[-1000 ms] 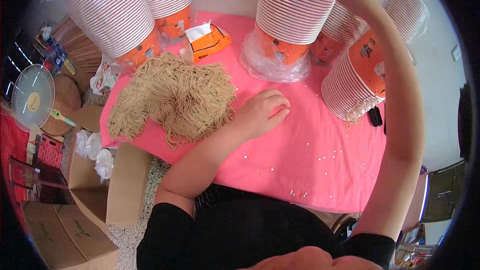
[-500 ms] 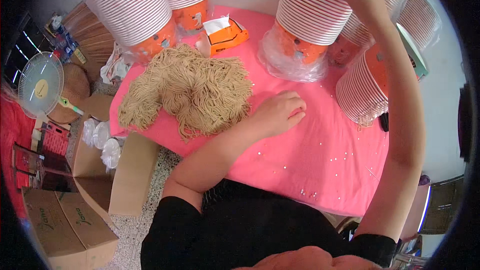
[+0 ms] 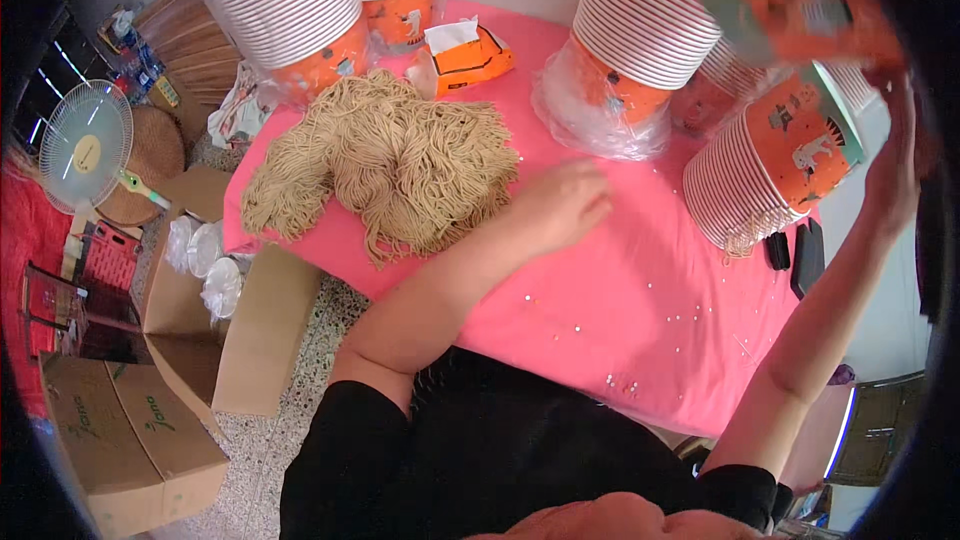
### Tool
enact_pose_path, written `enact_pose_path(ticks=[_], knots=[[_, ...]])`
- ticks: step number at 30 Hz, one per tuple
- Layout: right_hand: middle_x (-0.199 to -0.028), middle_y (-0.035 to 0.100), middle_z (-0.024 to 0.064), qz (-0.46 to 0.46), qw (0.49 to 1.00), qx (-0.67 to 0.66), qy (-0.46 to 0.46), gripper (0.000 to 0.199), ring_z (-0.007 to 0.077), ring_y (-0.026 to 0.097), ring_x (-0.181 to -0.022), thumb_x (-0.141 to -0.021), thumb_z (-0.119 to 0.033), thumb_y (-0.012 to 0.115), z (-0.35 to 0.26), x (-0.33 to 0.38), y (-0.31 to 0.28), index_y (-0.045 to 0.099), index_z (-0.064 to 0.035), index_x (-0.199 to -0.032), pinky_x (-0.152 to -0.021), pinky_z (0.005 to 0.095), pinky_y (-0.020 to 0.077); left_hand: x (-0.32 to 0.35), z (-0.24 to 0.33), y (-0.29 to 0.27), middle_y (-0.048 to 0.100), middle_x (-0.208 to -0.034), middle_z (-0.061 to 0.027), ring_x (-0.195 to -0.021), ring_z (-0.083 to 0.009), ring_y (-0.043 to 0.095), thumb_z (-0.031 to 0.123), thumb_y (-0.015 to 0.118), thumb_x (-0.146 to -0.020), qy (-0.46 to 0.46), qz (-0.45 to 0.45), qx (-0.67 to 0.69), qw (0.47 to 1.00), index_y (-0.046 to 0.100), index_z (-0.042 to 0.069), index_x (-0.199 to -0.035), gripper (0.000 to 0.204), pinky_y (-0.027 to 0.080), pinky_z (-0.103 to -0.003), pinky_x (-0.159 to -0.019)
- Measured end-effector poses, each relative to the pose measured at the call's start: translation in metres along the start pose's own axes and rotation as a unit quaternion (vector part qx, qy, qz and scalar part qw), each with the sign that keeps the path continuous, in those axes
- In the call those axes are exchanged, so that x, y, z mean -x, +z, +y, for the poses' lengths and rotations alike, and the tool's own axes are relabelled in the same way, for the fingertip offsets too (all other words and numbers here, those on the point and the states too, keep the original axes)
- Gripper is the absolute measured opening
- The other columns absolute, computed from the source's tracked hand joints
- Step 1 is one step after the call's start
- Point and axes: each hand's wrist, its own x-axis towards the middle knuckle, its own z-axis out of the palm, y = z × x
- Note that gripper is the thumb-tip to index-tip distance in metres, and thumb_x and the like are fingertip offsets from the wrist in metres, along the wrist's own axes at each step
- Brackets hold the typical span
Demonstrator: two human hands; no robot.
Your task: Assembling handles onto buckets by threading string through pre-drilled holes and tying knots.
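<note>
left hand (image 3: 562, 205): palm down on the pink tablecloth (image 3: 640, 310), fingers together and loosely curled, gripping nothing.
noodle pile (image 3: 395, 165): tan heap, just beside the left fingertips on the person's left; touching or a hair apart, can't tell.
right hand (image 3: 893, 155): raised at the right rim, fingers around the lower edge of the orange paper cup (image 3: 800, 0); exact grip blurred, looks clamped on the rim.
orange paper cup: tilted, up off the table, above the right fingers, close to the lens and motion-blurred.
leaning cup stack (image 3: 770, 175): on its side, just left of the right hand, well apart from the left fingers.
upright cup stack (image 3: 640, 25): beyond the left fingers, sitting in clear plastic wrap (image 3: 580, 110).
tissue box (image 3: 462, 55): orange, past the noodle pile.
black items (image 3: 797, 255): two small dark things on the cloth below the leaning stack.
floor side: fan (image 3: 85, 145), cardboard boxes (image 3: 130, 420).
</note>
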Motion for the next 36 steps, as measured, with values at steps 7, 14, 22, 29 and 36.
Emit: enact_pose_path(ticks=[7, 14, 22, 29, 36], knots=[[-0.098, 0.060, 0.0039, -0.236, 0.952, -0.126, 0.151, 0.013, 0.0090, 0.056, -0.088, -0.089, 0.003, 0.057, -0.063, 0.103, 0.003, 0.060, 0.0032, -0.102, -0.077, 0.0225, 0.0461, 0.004, -0.017, -0.072, 0.067, -0.089, -0.0185, -0.080, -0.0317, 0.067, 0.010, 0.056, -0.088, -0.190, 0.236, 0.094, 0.948, 0.064, -0.002, -0.097, 0.017, 0.051, -0.040, -0.071], [-0.087, 0.058, 0.0057, -0.318, 0.921, -0.111, 0.194, 0.011, 0.0117, 0.055, -0.073, -0.081, 0.004, 0.062, -0.072, 0.127, 0.013, 0.057, 0.0032, -0.090, -0.067, 0.0247, 0.0449, 0.035, -0.019, -0.063, 0.056, -0.084, -0.0112, -0.088, -0.0288, 0.058, 0.007, 0.065, -0.075, -0.040, -0.005, -0.163, 0.986, 0.063, 0.004, -0.078, 0.005, 0.047, -0.040, -0.078], [-0.084, 0.058, 0.0057, -0.325, 0.914, -0.111, 0.217, 0.011, 0.0123, 0.054, -0.071, -0.084, -0.001, 0.063, -0.051, 0.135, 0.015, 0.059, 0.0032, -0.093, -0.066, 0.0252, 0.0444, 0.046, -0.023, -0.048, 0.058, -0.089, -0.0089, -0.095, -0.0273, 0.056, 0.011, 0.060, -0.075, 0.033, -0.106, -0.289, 0.951, 0.063, 0.007, -0.074, 0.005, 0.046, -0.040, -0.079], [-0.079, 0.058, 0.0047, -0.320, 0.911, -0.096, 0.243, 0.013, 0.0102, 0.053, -0.068, -0.088, -0.008, 0.062, -0.036, 0.137, 0.013, 0.060, 0.0028, -0.094, -0.064, 0.0250, 0.0444, 0.050, -0.025, -0.045, 0.056, -0.086, -0.0081, -0.096, -0.0256, 0.054, 0.012, 0.064, -0.072, 0.055, -0.090, -0.284, 0.953, 0.062, 0.008, -0.079, 0.009, 0.044, -0.040, -0.079], [-0.081, 0.058, 0.0012, -0.319, 0.890, -0.149, 0.290, 0.015, 0.0067, 0.052, -0.072, -0.091, -0.010, 0.061, -0.016, 0.142, 0.012, 0.060, 0.0032, -0.098, -0.068, 0.0237, 0.0447, 0.038, 0.000, -0.029, 0.055, -0.078, -0.0096, -0.081, -0.0281, 0.057, 0.006, 0.062, -0.074, 0.067, 0.003, -0.149, 0.987, 0.058, 0.005, -0.080, 0.007, 0.046, -0.039, -0.074]])
